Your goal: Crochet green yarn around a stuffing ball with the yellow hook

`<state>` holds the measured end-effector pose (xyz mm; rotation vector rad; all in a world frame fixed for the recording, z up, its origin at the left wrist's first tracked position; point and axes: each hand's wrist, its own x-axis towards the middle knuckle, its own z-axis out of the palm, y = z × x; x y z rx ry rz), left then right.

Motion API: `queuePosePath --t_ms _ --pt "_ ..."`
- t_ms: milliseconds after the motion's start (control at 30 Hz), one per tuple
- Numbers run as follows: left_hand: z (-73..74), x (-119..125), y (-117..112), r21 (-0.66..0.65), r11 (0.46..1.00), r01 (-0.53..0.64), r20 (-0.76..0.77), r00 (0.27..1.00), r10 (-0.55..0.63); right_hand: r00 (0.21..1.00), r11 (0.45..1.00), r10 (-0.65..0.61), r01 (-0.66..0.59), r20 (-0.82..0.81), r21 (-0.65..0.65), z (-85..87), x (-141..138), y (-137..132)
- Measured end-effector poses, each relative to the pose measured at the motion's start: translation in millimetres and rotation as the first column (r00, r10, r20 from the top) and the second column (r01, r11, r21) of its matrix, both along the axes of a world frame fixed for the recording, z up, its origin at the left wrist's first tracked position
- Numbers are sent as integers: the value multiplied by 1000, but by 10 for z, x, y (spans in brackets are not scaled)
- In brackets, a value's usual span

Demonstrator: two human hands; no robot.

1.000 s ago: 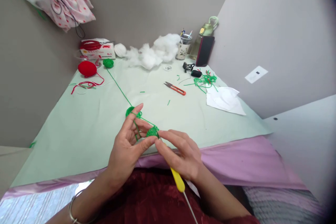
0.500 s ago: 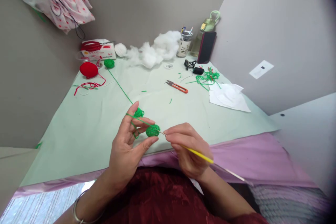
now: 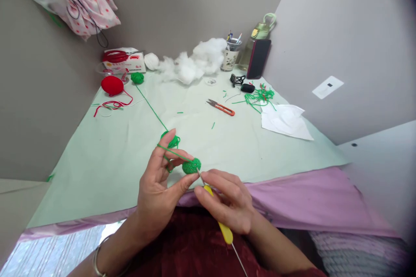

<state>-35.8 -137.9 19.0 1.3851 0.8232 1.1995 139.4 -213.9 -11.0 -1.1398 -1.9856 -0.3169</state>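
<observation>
Between the thumb and fingers of my left hand (image 3: pixel 162 177) is a small rounded green crochet piece (image 3: pixel 191 166). Green yarn (image 3: pixel 175 152) runs from that piece over my raised left index finger. Just behind the hand lies a loose bundle of green yarn (image 3: pixel 174 140), with a strand leading back across the table. My right hand (image 3: pixel 227 199) grips a crochet hook (image 3: pixel 225 233) with a yellow handle and metal ends. The hook's tip meets the right side of the green piece; whether it sits inside a stitch I cannot tell.
Orange thread snips (image 3: pixel 221 107) lie mid-table. Behind are white stuffing (image 3: pixel 195 62), a pen cup (image 3: pixel 231 55), a bottle (image 3: pixel 256 39) and a phone (image 3: pixel 259 59). Red yarn (image 3: pixel 112 85) and a green ball (image 3: pixel 137 78) sit left; green scraps (image 3: pixel 260 97) and white paper (image 3: pixel 286 121) right.
My right hand has turned the hook, so its handle now points down toward me instead of off to the right. The left hand still holds the green piece, and the view has shifted slightly.
</observation>
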Motion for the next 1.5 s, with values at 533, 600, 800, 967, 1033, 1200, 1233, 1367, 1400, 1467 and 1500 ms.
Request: queuePosePath --t_ms 533,600,800,967,1033,1200,1233,1367,1400,1467,1500 --pt "8 6 -50 -151 985 82 14 997 -80 993 998 20 -13 -114 60 90 -29 79" --pt "10 20 -41 -234 961 150 81 988 -134 995 996 9 0 -96 86 92 -15 95" --pt "60 4 86 -558 690 462 403 877 -262 963 986 147 -124 -227 112 60 13 220" --pt "98 -28 175 -574 665 478 390 873 -292 793 969 241 -231 -560 90 33 -13 277" --pt "98 -39 199 -541 707 456 348 886 -306 764 968 236 -241 -600 73 86 -13 253" --pt "84 -93 236 -435 805 404 216 915 -342 709 960 161 -275 -687 -58 262 29 205" --pt "79 -102 237 -421 813 403 200 915 -350 651 952 142 -295 -746 -77 275 31 216" --pt "55 -93 206 -403 818 411 171 911 -374 383 897 85 -431 -920 -96 242 -18 288" --pt "47 -80 190 -399 822 407 163 913 -373 406 902 81 -418 -910 -106 223 -41 294" --pt "32 -45 153 -390 836 386 150 922 -356 606 953 58 -270 -794 -137 180 -86 280" --pt "26 -27 134 -390 840 377 156 926 -343 736 979 35 -160 -676 -123 158 -105 263"
